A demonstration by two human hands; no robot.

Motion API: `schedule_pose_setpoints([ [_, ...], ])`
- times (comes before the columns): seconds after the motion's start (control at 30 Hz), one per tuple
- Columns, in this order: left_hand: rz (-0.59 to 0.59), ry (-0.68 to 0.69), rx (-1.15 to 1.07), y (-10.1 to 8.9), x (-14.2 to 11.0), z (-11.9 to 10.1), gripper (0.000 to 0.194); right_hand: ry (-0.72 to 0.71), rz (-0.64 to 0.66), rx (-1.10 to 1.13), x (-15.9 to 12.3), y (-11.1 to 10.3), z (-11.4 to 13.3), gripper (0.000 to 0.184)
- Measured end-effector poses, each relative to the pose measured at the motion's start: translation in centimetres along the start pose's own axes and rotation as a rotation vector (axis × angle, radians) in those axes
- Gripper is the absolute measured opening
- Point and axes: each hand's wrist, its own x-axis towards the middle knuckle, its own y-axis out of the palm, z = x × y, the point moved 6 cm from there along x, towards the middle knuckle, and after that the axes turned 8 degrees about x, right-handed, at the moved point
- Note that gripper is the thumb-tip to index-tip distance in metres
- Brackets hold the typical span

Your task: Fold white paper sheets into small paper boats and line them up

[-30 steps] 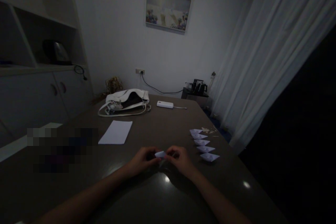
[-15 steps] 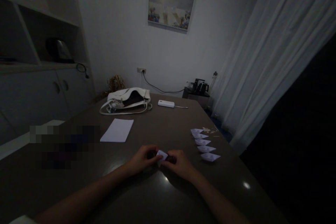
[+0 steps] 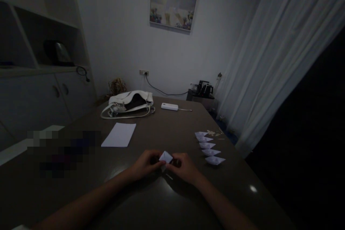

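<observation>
A small piece of folded white paper [image 3: 165, 156] is held up between both hands, its diamond-shaped face turned toward me. My left hand [image 3: 147, 163] grips its left side with thumb and fingers. On the opposite side, my right hand [image 3: 184, 167] pinches the paper, the thumb near its lower corner. Several white paper boats [image 3: 215, 160] stand in a row on the table to the right of my hands. Beyond my left hand lies a stack of white paper [image 3: 120, 135].
The dark glossy table [image 3: 161, 201] reaches toward the wall. A white handbag [image 3: 129, 104] and a white power bank [image 3: 169, 106] with a short cable lie at its far end. Small pale scraps [image 3: 214, 133] are near the right edge. A pixelated patch covers part of the left side.
The folded paper has turned from a narrow, flat-looking shape to a diamond facing me. My right fingers have shifted along its edge. The paper boats stay in place.
</observation>
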Motion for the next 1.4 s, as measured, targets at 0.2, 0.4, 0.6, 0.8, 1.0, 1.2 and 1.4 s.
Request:
schedule_pose_setpoints([
  [0.2,0.026,0.005,0.032,0.4,-0.1,0.3,0.03,-0.019,0.04,-0.011,0.0,0.1,-0.1,0.026],
  [0.4,0.0,0.036,0.029,0.5,0.0,0.8,0.031,-0.017,0.089,0.006,0.0,0.6,-0.5,0.024],
  [0.6,-0.037,0.044,0.003,0.0,0.0,0.0,0.03,-0.058,0.051,-0.091,-0.1,0.3,0.0,0.022],
  [0.8,-0.086,0.046,0.04,-0.4,0.0,0.3,0.026,-0.08,0.063,-0.182,-0.2,0.3,0.5,0.018],
  [1.0,-0.083,0.076,0.145,-0.4,0.0,0.2,0.028,-0.131,-0.033,-0.055,-0.1,-0.6,1.5,0.02],
  [1.2,-0.051,0.103,0.182,0.1,-0.1,0.0,0.027,-0.179,-0.033,-0.031,0.0,-0.6,1.8,0.017],
  [1.4,-0.07,0.135,0.195,0.0,-0.3,-0.4,0.025,-0.208,-0.066,-0.028,-0.1,-0.5,1.5,0.009],
])
